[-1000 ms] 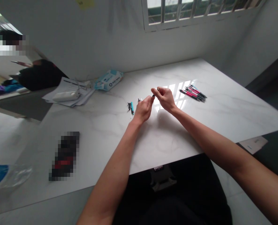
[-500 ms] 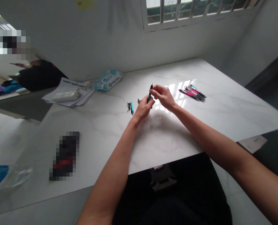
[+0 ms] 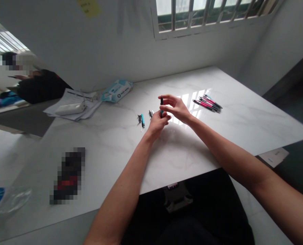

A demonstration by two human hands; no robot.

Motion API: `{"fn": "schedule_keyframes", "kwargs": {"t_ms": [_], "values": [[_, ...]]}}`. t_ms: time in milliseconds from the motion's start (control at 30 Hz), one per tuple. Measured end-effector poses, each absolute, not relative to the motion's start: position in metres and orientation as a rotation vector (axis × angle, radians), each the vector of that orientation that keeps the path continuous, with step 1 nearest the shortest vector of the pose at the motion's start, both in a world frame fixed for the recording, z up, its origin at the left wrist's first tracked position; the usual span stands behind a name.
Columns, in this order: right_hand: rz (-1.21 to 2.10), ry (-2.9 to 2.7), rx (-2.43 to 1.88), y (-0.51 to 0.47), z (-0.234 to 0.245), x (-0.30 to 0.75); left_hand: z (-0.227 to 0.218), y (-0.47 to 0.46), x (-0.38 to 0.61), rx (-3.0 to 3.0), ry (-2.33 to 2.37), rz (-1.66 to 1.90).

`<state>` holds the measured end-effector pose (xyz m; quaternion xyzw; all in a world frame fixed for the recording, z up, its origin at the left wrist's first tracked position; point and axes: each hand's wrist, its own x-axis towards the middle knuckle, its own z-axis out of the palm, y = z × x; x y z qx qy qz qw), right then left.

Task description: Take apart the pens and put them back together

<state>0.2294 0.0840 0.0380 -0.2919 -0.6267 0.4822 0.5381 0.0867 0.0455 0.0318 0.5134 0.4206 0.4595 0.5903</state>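
My left hand is closed round the lower part of a teal and black pen, which stands nearly upright above the table. The fingers of my right hand curve round the pen's black upper end, thumb on one side and fingertips on the other. My palm and fingers hide part of the pen's barrel. Just left of my left hand lie a teal pen barrel, small black pen parts and a thin white piece. Silver and black pen parts lie partly behind that hand.
Several red, black and silver pens lie in a bunch at the right. A wet-wipes pack and papers with a white device sit at the back left. A blurred dark object lies nearer. Beyond the partition is another person.
My right-hand fingers have opened wider and now curve round the pen's black top. The pen stands more upright and sits lower in my hands. The view has shifted slightly.
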Motion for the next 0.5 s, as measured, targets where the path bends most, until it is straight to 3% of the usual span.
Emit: {"fn": "schedule_keyframes", "kwargs": {"t_ms": [500], "values": [[1.130,-1.488,-0.717,0.0836,0.0403,0.2296,0.0289,0.0454,0.0874,1.246,1.020,1.108]]}}
